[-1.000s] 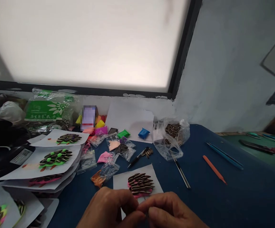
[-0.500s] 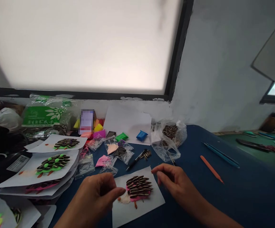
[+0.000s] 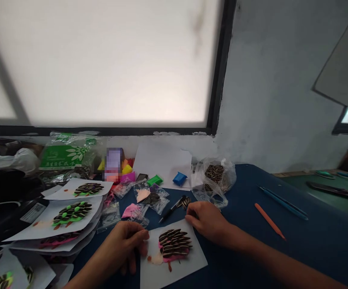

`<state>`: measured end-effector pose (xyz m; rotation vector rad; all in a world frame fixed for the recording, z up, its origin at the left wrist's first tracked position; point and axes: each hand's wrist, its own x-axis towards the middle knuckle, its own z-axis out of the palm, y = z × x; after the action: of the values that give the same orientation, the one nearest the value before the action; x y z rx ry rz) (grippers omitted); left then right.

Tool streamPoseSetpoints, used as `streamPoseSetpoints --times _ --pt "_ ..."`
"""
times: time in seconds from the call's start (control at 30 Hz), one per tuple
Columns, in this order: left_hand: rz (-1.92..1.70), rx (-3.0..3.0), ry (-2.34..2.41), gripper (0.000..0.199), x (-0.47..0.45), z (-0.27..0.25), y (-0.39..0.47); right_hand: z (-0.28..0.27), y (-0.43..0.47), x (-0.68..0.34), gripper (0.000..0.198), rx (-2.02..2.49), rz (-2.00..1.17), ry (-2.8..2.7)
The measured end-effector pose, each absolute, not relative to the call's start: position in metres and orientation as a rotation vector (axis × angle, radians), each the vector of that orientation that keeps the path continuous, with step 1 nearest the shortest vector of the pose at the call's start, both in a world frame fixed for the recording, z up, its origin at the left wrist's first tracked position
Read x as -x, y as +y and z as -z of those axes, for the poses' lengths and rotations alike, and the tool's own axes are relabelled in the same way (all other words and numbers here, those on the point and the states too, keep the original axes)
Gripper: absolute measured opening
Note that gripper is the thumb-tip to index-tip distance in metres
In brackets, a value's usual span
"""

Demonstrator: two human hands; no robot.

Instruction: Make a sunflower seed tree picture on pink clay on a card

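Observation:
A white paper sheet point(image 3: 156, 277) lies on the blue table before me, bearing a hedgehog picture with a pink clay body, a pale face and striped sunflower seeds point(image 3: 175, 243) as spines. At the sheet's left edge, my left hand point(image 3: 124, 243) is closed, thumb and fingers pinching that edge. The closed fingertips of my right hand point(image 3: 207, 218) pinch the far right corner. Just beyond that hand rests a small heap of loose sunflower seeds point(image 3: 186, 202), with a black pen point(image 3: 170, 210) beside it.
Finished hedgehog sheets point(image 3: 71, 212) are stacked at left. Small clay packets point(image 3: 132, 210), a green packet point(image 3: 155, 180) and a blue packet point(image 3: 180, 178) lie behind. A plastic bag of seeds point(image 3: 214, 176) stands at the back. Right lie an orange tool point(image 3: 270, 221) and blue tweezers point(image 3: 284, 202).
My right hand has moved forward and left, its fingers closing at the sheet's far corner. My left hand has drawn back from over the picture to the sheet's left edge. The view has tilted slightly.

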<state>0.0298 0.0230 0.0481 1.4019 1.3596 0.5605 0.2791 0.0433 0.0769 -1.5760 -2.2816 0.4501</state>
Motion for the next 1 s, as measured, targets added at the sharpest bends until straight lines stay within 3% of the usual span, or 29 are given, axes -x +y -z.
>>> streamPoseSetpoints --times 0.67,0.77,1.0 --pt "-0.736 -1.286 1.095 0.058 -0.031 -0.066 0.015 -0.096 0.033 -0.279 0.016 1.473 -0.413 -2.331" --pt "-0.752 -1.131 0.965 0.051 -0.041 -0.074 0.001 -0.101 0.021 -0.273 0.016 1.317 -0.585 -2.267" --pt "-0.783 -0.964 0.704 0.045 -0.058 -0.067 -0.013 -0.101 -0.005 -0.255 0.06 1.101 -0.942 -2.098"
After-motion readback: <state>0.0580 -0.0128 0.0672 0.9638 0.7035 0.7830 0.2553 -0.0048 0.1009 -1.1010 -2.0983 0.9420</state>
